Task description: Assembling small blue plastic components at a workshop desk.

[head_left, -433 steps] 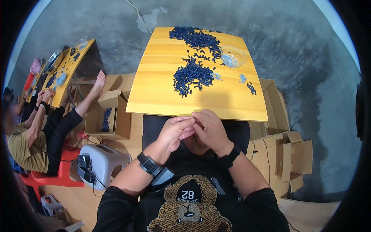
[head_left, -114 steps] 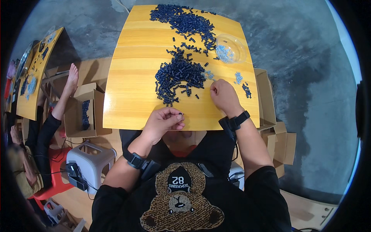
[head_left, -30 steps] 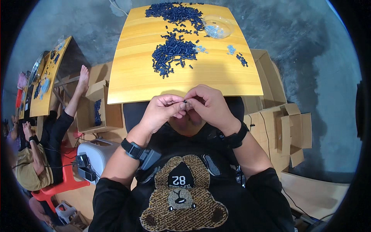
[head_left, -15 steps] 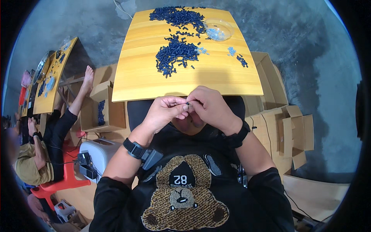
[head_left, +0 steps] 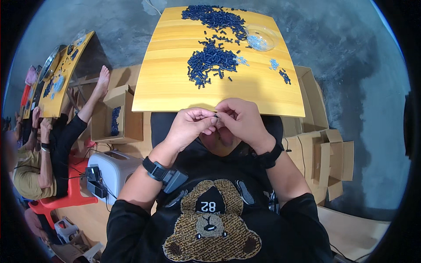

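Observation:
Just off the near edge of the yellow wooden table (head_left: 171, 98), my left hand (head_left: 189, 128) and my right hand (head_left: 246, 125) meet at the fingertips. Between them they pinch a small dark part (head_left: 215, 115), mostly covered by fingers and too small to make out fully. Beyond the hands lies a heap of short black cylindrical pieces (head_left: 210, 65). Small pale, clear-looking pieces (head_left: 241, 61) touch its right side. Farther right sit another pale cluster (head_left: 274, 64) and a little group of black pieces (head_left: 284, 77).
A second black heap (head_left: 217, 18) and a clear round bowl (head_left: 272, 39) holding pale pieces stand at the far side. Cardboard boxes flank the table, an open one (head_left: 100, 118) left and another (head_left: 335, 153) right. Another person (head_left: 33, 173) sits at a table at far left.
The view has shifted, so the table and heaps appear farther right. My hands keep their fingertip pinch, with only slight finger movement. The person at left has shifted their arms.

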`<move>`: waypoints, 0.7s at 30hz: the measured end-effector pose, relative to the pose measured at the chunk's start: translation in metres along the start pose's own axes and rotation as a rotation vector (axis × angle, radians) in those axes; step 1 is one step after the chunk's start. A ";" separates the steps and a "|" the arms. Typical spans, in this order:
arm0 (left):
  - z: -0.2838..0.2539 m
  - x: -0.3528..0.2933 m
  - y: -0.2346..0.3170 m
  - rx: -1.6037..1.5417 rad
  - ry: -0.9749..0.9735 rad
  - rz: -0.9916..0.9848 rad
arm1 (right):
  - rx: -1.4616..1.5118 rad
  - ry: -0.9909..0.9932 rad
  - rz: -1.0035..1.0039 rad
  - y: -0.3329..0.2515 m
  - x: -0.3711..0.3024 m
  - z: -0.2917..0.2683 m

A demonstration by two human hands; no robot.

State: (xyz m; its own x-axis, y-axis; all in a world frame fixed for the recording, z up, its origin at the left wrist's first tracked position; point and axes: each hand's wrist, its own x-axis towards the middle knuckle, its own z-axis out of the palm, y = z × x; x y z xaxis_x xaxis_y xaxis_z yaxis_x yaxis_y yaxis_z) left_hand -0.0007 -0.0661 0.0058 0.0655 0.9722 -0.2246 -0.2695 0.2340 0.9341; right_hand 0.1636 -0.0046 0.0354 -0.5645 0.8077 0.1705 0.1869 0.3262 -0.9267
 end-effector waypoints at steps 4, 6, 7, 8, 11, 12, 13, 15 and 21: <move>-0.001 0.002 0.000 0.011 0.015 0.004 | 0.082 0.019 0.053 0.017 0.002 0.002; -0.002 0.003 0.000 -0.013 0.022 -0.007 | 0.141 0.034 0.097 0.018 0.002 0.003; -0.002 0.003 0.000 -0.035 0.025 -0.020 | 0.141 0.032 0.095 0.016 0.002 0.003; -0.002 0.005 0.000 -0.033 0.026 -0.019 | 0.146 0.028 0.085 0.015 0.002 0.002; -0.002 0.010 0.001 -0.088 0.024 -0.041 | 0.141 0.020 0.055 0.018 0.002 0.002; -0.001 0.012 0.000 -0.105 0.051 -0.055 | 0.130 0.016 0.037 0.020 0.003 0.002; -0.001 0.014 0.000 -0.121 0.077 -0.069 | 0.130 0.019 0.035 0.018 0.003 0.003; -0.003 0.017 0.001 -0.120 0.067 -0.072 | 0.026 0.036 -0.031 0.014 0.003 0.003; 0.007 0.020 -0.001 -0.176 0.137 -0.128 | -0.084 0.082 -0.078 0.013 0.001 0.007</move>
State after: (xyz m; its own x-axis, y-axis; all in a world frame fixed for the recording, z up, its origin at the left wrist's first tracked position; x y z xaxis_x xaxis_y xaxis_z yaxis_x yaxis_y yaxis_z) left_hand 0.0075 -0.0473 0.0023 -0.0172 0.9228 -0.3848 -0.4310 0.3404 0.8357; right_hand 0.1604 -0.0029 0.0210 -0.5128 0.8148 0.2706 0.2139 0.4265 -0.8788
